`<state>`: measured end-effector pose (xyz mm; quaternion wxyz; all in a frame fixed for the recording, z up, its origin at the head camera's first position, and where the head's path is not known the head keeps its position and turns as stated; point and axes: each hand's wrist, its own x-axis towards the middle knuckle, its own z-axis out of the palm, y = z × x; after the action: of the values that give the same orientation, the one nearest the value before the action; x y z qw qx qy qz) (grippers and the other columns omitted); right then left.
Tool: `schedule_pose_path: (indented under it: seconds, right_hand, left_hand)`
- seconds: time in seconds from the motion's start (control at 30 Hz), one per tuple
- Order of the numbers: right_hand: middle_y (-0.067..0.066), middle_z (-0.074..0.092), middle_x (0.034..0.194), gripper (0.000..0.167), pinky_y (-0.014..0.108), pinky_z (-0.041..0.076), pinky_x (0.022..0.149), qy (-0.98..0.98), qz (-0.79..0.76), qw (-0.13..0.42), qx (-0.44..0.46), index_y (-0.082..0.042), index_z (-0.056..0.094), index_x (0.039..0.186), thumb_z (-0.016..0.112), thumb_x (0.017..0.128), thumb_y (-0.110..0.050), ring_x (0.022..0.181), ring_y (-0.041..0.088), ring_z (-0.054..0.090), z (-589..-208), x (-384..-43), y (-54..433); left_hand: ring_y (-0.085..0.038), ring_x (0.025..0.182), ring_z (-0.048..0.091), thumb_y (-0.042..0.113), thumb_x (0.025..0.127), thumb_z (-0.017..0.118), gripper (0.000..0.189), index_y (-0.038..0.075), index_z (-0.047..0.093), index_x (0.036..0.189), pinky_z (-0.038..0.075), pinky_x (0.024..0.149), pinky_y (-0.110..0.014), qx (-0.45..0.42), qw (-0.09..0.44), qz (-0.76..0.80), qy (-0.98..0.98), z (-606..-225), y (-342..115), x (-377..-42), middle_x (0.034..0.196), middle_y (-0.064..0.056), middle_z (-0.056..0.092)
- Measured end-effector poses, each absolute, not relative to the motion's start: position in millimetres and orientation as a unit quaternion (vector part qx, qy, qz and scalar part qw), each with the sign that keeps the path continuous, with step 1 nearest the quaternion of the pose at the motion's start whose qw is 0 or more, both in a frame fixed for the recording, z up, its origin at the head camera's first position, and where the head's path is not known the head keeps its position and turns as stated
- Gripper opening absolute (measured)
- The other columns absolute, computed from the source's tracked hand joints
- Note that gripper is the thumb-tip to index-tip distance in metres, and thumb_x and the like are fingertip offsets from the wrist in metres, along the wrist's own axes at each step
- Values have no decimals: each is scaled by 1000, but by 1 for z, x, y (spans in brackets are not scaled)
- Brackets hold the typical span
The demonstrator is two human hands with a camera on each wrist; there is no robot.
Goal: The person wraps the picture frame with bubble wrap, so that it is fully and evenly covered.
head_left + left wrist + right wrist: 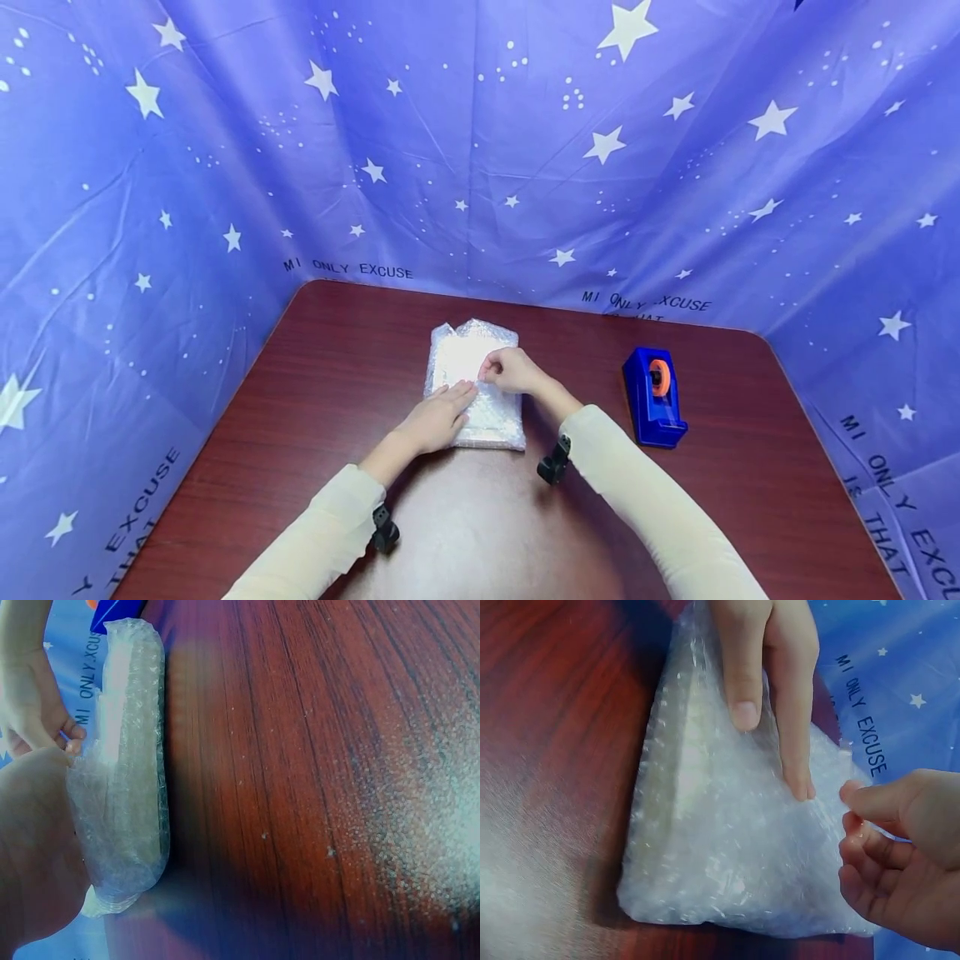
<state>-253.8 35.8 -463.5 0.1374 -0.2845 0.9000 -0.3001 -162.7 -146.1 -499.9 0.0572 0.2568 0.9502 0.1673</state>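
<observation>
A flat, block-shaped item wrapped in bubble wrap (491,421) lies on the table, its far end loose and uneven. My left hand (438,417) rests on the wrap with fingers extended, pressing its near left part. At the middle of the package, my right hand (513,371) has its fingers curled, thumb and fingertips together. Between them a small clear strip of tape (845,754) shows faintly in the right wrist view, just over the wrap. What is inside the wrap is blurred by the bubbles; a pale side shows through.
To the right stands a blue tape dispenser (647,404) with an orange-cored roll (660,377). The dark red wooden table (337,358) has a blue star-patterned curtain (465,150) around its back and sides.
</observation>
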Motion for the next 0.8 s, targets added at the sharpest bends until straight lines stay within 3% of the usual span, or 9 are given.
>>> schedule_pose_path:
  seconds: [0.17, 0.33, 0.53, 0.8]
  right_hand:
    - [-1, 59, 64, 10, 14, 37, 58, 903, -257, 143, -313, -5, 69, 78, 61, 84, -5, 60, 3, 43, -464, -258, 34]
    - [1, 63, 69, 8, 16, 42, 63, 905, -214, 139, -341, -5, 67, 76, 64, 83, -6, 67, 5, 49, -464, -257, 33]
    - [0, 59, 67, 8, 16, 40, 61, 902, -211, 138, -351, -5, 66, 76, 62, 83, -6, 65, 5, 47, -464, -261, 35]
    - [-6, 45, 63, 14, 17, 35, 59, 893, -175, 179, -373, -7, 61, 73, 63, 87, -8, 62, 7, 42, -455, -264, 36]
  left_hand:
    - [-28, 145, 35, 21, 99, 47, 50, 1, 40, 145, 26, 122, -45, 257, 53, 168, 950, -501, -146, -162, 154, -13, 37]
    - [-27, 145, 34, 21, 99, 47, 51, 2, 39, 145, 25, 122, -45, 256, 55, 172, 950, -501, -146, -162, 155, -12, 36]
    - [-30, 145, 33, 21, 99, 48, 50, 3, 40, 145, 26, 122, -46, 252, 47, 174, 951, -499, -147, -160, 155, -13, 35]
    - [-33, 147, 28, 25, 99, 48, 48, 11, 43, 145, 25, 122, -45, 242, 41, 164, 956, -498, -149, -159, 157, -17, 31]
